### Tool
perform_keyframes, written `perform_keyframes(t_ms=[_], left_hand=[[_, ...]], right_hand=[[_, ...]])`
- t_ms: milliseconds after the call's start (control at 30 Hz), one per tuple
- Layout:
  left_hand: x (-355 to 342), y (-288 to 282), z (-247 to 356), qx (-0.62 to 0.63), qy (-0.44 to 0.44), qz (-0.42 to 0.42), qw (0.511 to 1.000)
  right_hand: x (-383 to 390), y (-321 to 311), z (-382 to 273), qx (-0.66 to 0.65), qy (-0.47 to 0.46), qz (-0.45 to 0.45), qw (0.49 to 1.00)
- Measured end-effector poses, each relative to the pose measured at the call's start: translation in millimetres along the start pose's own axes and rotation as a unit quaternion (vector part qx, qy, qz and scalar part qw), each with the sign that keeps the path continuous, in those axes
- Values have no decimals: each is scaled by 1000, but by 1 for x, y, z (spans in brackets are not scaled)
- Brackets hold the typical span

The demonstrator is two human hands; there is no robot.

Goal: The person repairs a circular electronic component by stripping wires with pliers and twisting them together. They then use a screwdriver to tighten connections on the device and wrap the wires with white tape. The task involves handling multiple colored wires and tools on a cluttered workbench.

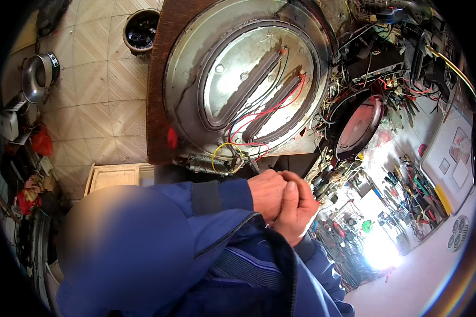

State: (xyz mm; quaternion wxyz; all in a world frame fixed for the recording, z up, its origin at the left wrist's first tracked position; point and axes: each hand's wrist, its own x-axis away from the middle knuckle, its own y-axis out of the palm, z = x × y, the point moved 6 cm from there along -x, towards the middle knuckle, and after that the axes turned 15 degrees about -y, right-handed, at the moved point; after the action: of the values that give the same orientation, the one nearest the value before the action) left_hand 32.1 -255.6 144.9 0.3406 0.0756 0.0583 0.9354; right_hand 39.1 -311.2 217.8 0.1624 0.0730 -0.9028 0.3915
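Note:
My left hand (266, 194) and my right hand (296, 211) are pressed together in front of me, just off the near edge of the brown wooden table (166, 21). The fingers of both are curled closed, and whatever they hold is hidden. A thin metal tip (255, 166) shows just beyond my left hand; I cannot tell what it belongs to. On the table lies a large round metal heating pan (244, 76) with two dark heating bars. Red, black and yellow wires (259, 112) run from the bars toward a metal hinge-like part (201, 164) at its near rim.
To the right are tangled wires and parts (391, 63), a dark-rimmed reddish oval pan (360, 127), and many hand tools (407, 190) beside a bright glare. A dark pot (141, 33) stands on the tiled floor (95, 90). A wooden drawer-like box (113, 178) is at left.

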Motion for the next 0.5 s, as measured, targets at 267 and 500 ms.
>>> perform_keyframes(t_ms=[267,500], left_hand=[[10,19,-10,100,20,58,993],[12,26,-14,111,52,85,989]], right_hand=[[1,6,-20,145,-208,-127,959],[-3,11,-26,174,-253,-171,936]])
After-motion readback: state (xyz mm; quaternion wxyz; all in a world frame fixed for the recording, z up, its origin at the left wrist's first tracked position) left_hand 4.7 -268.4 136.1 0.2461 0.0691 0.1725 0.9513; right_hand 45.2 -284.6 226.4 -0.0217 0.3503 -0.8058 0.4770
